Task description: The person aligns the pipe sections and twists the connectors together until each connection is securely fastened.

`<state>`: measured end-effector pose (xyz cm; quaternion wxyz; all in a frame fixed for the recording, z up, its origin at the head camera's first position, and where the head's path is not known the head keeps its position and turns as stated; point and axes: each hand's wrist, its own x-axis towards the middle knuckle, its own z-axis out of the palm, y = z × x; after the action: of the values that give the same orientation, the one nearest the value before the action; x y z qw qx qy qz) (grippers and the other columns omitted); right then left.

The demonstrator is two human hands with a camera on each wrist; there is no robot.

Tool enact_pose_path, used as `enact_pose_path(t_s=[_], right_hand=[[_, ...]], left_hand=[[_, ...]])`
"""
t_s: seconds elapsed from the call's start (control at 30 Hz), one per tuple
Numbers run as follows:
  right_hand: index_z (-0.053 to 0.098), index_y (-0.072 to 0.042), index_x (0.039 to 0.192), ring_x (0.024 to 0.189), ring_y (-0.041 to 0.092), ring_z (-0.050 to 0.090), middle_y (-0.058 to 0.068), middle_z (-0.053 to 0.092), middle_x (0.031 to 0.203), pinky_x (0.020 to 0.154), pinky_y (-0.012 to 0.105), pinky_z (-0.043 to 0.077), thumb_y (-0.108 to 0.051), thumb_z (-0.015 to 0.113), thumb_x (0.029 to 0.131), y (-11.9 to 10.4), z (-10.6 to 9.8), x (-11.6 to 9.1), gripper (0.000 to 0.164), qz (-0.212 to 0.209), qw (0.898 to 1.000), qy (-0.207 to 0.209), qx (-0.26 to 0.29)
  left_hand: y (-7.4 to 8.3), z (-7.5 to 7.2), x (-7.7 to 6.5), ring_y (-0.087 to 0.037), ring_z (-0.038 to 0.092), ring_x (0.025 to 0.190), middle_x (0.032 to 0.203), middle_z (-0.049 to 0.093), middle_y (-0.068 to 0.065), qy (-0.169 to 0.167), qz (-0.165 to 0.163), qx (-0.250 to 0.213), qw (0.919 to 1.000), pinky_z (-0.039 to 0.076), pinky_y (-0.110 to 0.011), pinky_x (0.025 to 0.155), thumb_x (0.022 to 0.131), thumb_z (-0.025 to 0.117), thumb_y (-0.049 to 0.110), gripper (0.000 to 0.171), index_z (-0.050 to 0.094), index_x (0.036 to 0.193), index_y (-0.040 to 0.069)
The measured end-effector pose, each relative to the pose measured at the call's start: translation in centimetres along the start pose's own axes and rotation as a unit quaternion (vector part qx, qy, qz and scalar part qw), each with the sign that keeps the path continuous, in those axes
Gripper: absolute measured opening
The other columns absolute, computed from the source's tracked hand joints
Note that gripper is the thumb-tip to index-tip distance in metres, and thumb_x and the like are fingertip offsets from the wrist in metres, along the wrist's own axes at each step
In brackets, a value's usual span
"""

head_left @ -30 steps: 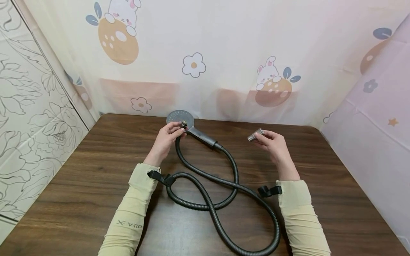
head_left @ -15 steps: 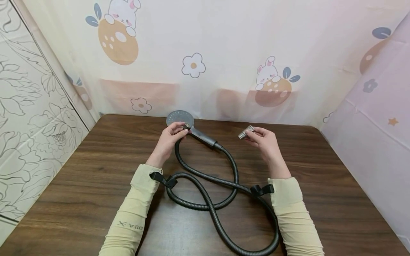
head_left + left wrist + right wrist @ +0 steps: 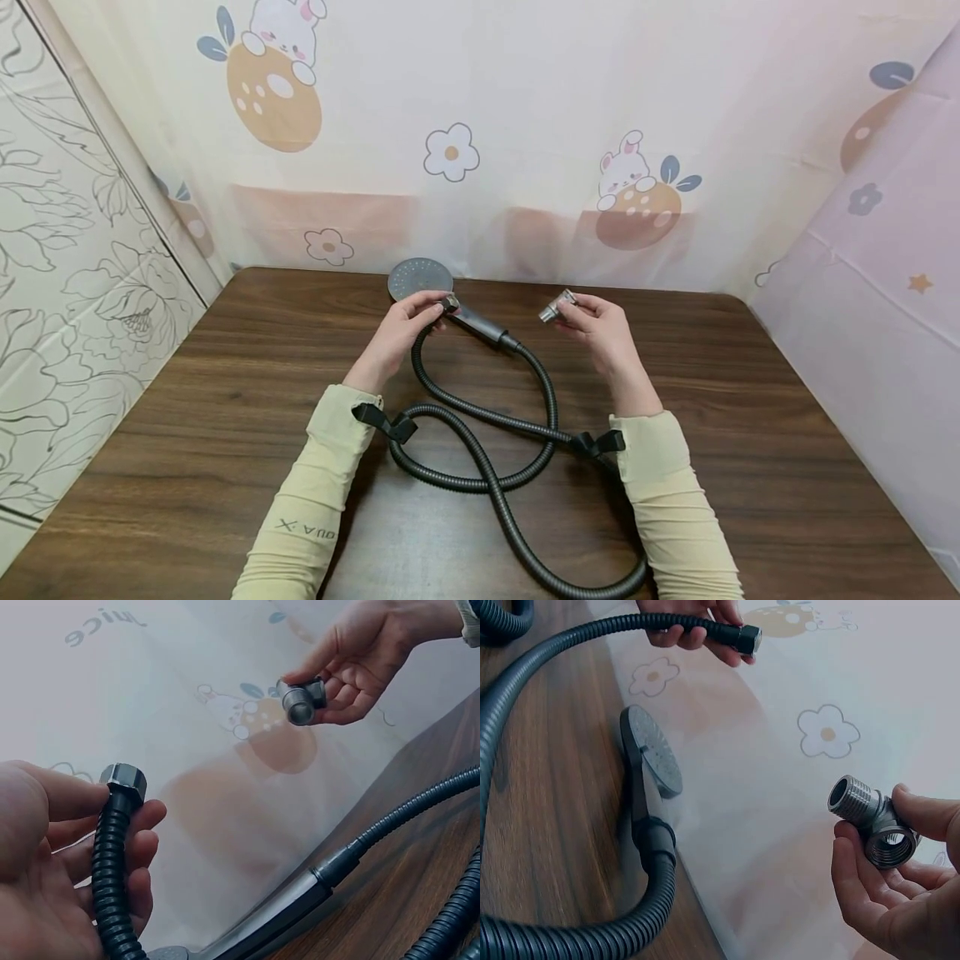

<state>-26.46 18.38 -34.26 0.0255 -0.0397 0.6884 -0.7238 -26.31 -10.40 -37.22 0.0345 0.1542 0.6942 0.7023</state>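
Note:
My left hand point(image 3: 395, 337) pinches the end of a dark ribbed shower hose point(image 3: 111, 877) just below its hex nut point(image 3: 126, 782). The nut's mouth points up and to the right. In my right hand point(image 3: 605, 337) is a metal threaded tee fitting point(image 3: 877, 823), gripped between thumb and fingers. Its male-threaded end faces the hose nut, with a gap between them. The female-threaded opening shows lower down in the right wrist view. Behind the left hand, a grey shower head point(image 3: 422, 279) lies on the table with its spray face up, joined to the hose's other end.
The hose point(image 3: 517, 533) lies in crossing loops over the middle of the brown wooden table point(image 3: 187, 400), passing under the right forearm. A printed curtain point(image 3: 525, 108) hangs right behind the table's back edge. A patterned panel point(image 3: 82, 275) stands on the left.
My right hand has moved left with the tee fitting, narrowing the gap. The left hand has shifted slightly right, and the hose nut has tilted toward the fitting.

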Motion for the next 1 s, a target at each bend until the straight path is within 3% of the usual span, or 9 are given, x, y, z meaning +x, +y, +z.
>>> enact_pose_path(t_s=[0.13,0.4,0.67,1.0], right_hand=[[0.045,0.011,0.121,0.077,0.005,0.063,-0.006,0.063,0.083,0.073,0.021,0.052,-0.008,0.058,0.088,0.0,0.6,0.0,0.04,0.006,1.0,0.008,0.008],[0.054,-0.004,0.104,0.076,0.005,0.062,-0.005,0.063,0.084,0.072,0.022,0.052,-0.008,0.062,0.086,-0.2,1.8,0.0,0.02,0.012,1.0,0.012,0.001],[0.053,0.001,0.109,0.076,0.005,0.062,-0.005,0.063,0.085,0.07,0.021,0.051,-0.008,0.062,0.086,-0.8,2.8,-0.1,0.026,0.007,1.0,-0.004,0.005],[0.047,0.01,0.122,0.082,0.006,0.062,-0.005,0.063,0.09,0.075,0.023,0.051,-0.008,0.061,0.086,-0.9,4.0,0.1,0.042,-0.009,1.0,-0.02,0.001]], left_hand=[[0.2,0.2,0.0,-0.007,0.056,0.075,0.113,0.058,-0.023,0.005,-0.01,-0.006,0.9999,0.045,-0.022,0.07,0.095,0.047,0.014,0.034,0.049,0.127,0.001],[0.2,0.5,0.0,-0.008,0.057,0.071,0.097,0.064,0.005,0.006,-0.011,-0.007,0.9999,0.047,-0.022,0.068,0.092,0.053,0.014,0.035,0.051,0.125,0.002],[0.3,0.7,0.0,-0.008,0.058,0.086,0.105,0.064,-0.001,0.007,-0.024,0.013,0.9996,0.047,-0.024,0.068,0.09,0.057,0.016,0.034,0.054,0.123,0.005],[0.8,1.3,-0.1,-0.011,0.055,0.072,0.094,0.06,0.0,-0.009,-0.013,0.034,0.9993,0.047,-0.025,0.068,0.088,0.059,0.013,0.032,0.057,0.12,0.005]])
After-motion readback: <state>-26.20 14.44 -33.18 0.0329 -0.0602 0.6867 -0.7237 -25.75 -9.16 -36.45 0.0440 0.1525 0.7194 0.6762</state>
